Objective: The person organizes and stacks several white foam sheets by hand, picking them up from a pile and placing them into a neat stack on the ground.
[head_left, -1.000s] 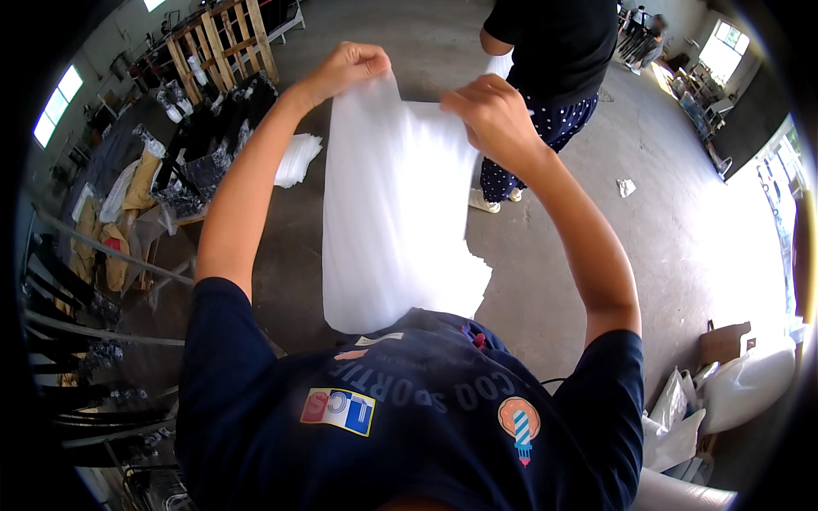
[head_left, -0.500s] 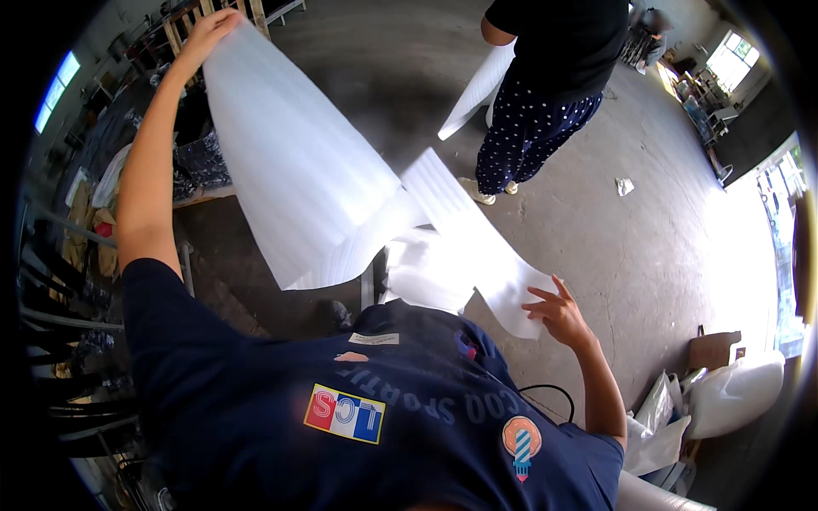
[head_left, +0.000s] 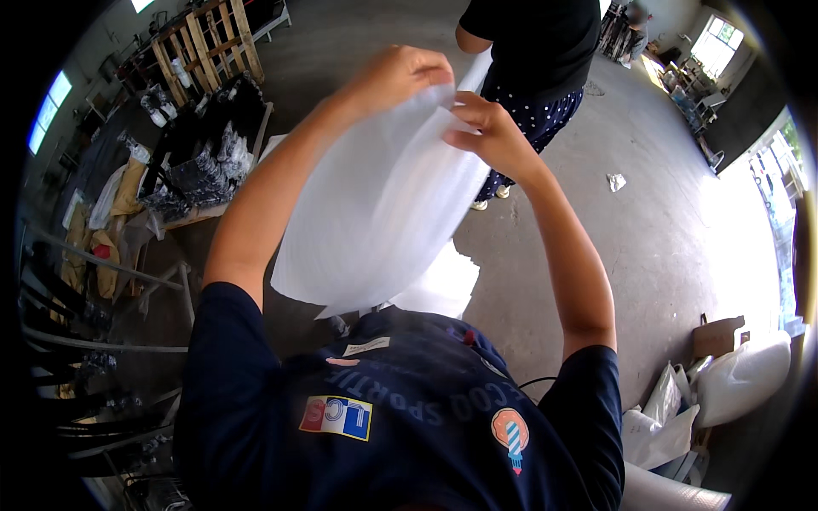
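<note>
A thin white foam sheet point(head_left: 358, 213) hangs from my raised hands in front of my chest, folded or curled over on itself. My left hand point(head_left: 405, 78) is closed on its upper edge. Close to its right, my right hand point(head_left: 494, 132) pinches the sheet's upper corner between thumb and fingers. Parts of the fingertips are hidden or smeared by motion. Below the hanging sheet lie more white foam sheets point(head_left: 443, 285), partly covered by it.
Ahead, a person point(head_left: 537, 60) in dark polka-dot trousers stands with a white sheet. To the left are a wooden pallet point(head_left: 209, 47), plastic-wrapped dark goods point(head_left: 204, 162) and metal racks point(head_left: 111, 345). A cardboard box point(head_left: 718, 336) and white wrapped bundles point(head_left: 741, 379) lie at the right.
My hands, spread wide apart before, have come together at the top of the sheet. The left moved right and down, the right moved up and left. The sheet now hangs folded or curled.
</note>
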Motion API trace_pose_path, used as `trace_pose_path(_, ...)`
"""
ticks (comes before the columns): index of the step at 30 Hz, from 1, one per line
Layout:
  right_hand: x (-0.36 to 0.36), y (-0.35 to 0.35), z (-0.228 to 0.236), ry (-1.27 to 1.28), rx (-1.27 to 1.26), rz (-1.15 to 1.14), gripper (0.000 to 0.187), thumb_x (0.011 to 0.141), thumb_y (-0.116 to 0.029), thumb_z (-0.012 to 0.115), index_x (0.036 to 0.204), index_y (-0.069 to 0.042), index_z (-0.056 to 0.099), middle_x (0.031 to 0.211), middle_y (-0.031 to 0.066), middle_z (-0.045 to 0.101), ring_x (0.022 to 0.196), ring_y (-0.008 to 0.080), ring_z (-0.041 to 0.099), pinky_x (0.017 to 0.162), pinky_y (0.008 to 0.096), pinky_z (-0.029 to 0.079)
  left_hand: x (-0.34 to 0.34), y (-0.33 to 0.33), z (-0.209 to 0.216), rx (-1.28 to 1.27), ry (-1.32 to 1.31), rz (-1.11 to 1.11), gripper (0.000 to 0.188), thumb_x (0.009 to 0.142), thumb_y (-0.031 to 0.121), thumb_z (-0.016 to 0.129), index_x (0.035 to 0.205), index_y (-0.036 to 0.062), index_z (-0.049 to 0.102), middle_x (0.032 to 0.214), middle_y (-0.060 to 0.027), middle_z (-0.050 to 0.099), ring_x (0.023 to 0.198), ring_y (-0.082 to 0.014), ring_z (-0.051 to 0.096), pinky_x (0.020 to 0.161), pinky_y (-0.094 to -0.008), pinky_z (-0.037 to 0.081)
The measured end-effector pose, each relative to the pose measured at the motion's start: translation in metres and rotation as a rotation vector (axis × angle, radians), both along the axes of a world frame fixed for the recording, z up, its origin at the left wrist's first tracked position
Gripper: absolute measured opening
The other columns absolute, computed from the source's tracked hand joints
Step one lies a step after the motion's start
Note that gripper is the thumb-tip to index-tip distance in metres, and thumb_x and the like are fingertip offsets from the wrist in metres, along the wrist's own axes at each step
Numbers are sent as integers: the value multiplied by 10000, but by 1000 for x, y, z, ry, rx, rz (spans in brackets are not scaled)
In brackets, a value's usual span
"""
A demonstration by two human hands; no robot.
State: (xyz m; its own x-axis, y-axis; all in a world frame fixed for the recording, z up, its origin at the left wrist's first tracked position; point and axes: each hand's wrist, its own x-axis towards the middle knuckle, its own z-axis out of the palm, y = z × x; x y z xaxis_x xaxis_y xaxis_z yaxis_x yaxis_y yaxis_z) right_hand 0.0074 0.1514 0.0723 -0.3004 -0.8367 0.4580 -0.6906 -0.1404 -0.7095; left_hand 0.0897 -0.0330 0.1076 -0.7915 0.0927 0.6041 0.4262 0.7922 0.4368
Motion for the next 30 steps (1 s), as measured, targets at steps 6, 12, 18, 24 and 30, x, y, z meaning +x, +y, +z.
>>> trace_pose_path(6, -15, 11, 13, -197, -18, -178, 107, 714, 23, 634, 818, 48, 619, 734, 86, 580, 674, 115, 539, 608, 260, 440, 37, -19, -17, 391, -354, 78, 181, 860, 192, 589, 840, 12, 578, 732, -20, 626, 668, -93, 548, 622, -250, 448)
trace_pose_path(12, -5, 6, 20, 701, -2, -383, 122, 700, -1, 652, 821, -14, 664, 1233, 117, 485, 1101, 271, 480, 981, 420, 311, 39, -29, -35, 235, -265, 105, 137, 820, 123, 592, 826, -13, 607, 712, -41, 621, 605, -101, 526, 596, -253, 433)
trace_pose_path(18, -1, -11, 36, 708, 374, -329, 214, 792, -87, 586, 999, -36, 606, 995, 129, 623, 1029, 244, 538, 1052, 456, 233, 29, -13, -19, 123, -282, 78, 128, 829, 115, 581, 855, -4, 620, 685, -62, 606, 601, -117, 527, 599, -258, 435)
trace_pose_path(24, -17, -19, 35, 701, 320, -180, 160, 787, -95, 590, 919, -5, 590, 838, 153, 623, 855, 303, 579, 844, 398, 402, 26, -14, -15, 145, -291, 48, 173, 843, 154, 588, 863, -16, 615, 705, -56, 614, 631, -108, 534, 621, -259, 445)
trace_pose_path(30, -12, -26, 41, 563, 285, -99, 127, 797, -93, 585, 871, 7, 560, 770, 157, 605, 800, 299, 590, 726, 393, 444, 31, -7, -9, 97, -239, 58, 219, 817, 196, 628, 856, -20, 628, 726, -60, 622, 674, -113, 557, 678, -265, 463)
